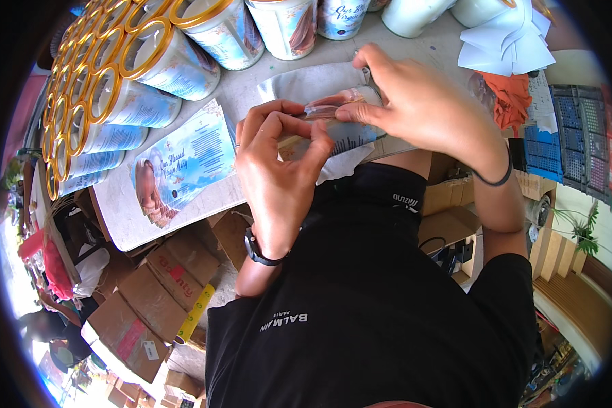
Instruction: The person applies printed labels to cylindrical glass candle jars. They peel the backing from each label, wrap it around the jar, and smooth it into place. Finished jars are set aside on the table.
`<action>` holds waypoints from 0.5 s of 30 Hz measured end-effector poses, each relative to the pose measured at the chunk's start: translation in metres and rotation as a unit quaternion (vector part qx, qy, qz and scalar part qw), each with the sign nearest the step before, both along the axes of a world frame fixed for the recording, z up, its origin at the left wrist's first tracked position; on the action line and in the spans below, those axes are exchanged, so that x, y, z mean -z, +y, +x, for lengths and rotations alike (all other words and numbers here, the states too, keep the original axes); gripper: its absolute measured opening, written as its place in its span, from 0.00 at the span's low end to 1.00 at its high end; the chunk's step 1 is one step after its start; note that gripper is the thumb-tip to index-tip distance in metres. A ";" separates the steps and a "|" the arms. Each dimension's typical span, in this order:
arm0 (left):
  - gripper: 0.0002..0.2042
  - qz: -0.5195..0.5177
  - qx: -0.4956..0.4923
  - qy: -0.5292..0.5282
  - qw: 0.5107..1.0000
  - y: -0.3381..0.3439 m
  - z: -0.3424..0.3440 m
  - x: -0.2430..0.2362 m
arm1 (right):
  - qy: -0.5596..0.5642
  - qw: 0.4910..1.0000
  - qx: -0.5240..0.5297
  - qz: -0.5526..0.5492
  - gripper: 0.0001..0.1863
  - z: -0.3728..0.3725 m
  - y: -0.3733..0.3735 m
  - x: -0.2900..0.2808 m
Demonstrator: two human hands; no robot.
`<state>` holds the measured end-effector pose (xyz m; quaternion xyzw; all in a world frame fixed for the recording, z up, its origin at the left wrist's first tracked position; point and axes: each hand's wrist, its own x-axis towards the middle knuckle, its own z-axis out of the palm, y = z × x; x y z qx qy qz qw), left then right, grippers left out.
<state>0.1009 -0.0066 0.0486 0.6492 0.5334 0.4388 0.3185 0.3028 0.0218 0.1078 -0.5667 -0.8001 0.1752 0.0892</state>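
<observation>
Head; right grip (pixel 415 102) on label (pixel 324 107)

Head-worn fisheye view, facing downward, close

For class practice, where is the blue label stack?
In the head view, the stack lies on the table, left of the left hand, near gold-rimmed containers.

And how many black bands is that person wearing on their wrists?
2: a watch-like band by the left hand, and a thin band by the right hand. I see no others, and both bands are easy to spot.
</observation>
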 end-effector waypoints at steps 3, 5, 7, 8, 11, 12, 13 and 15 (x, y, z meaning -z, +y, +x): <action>0.06 0.009 0.000 0.010 1.000 -0.001 0.000 0.000 | -0.025 0.983 0.039 -0.177 0.26 0.013 0.004 0.004; 0.06 0.010 0.003 0.008 1.000 -0.001 0.000 -0.001 | 0.078 0.966 0.048 -0.243 0.25 0.019 0.002 0.008; 0.06 0.025 0.004 0.019 0.999 -0.001 0.000 0.000 | 0.288 0.909 0.089 -0.289 0.24 0.025 -0.007 0.010; 0.06 0.032 0.005 0.026 0.999 -0.002 -0.001 0.000 | 0.299 0.922 0.054 -0.238 0.23 0.029 -0.011 0.008; 0.06 0.032 0.009 0.026 0.999 -0.001 -0.002 0.000 | 0.169 0.979 0.052 -0.102 0.21 0.036 -0.028 0.003; 0.06 0.032 0.011 0.025 0.999 -0.001 -0.002 0.000 | 0.173 0.985 -0.010 -0.028 0.21 0.035 -0.029 0.007; 0.06 0.032 0.013 0.025 0.999 0.000 -0.002 0.000 | 0.173 0.981 -0.069 0.052 0.21 0.034 -0.029 0.010; 0.06 0.031 0.013 0.023 0.999 0.000 -0.002 0.000 | 0.148 0.972 -0.142 0.113 0.21 0.030 -0.028 0.021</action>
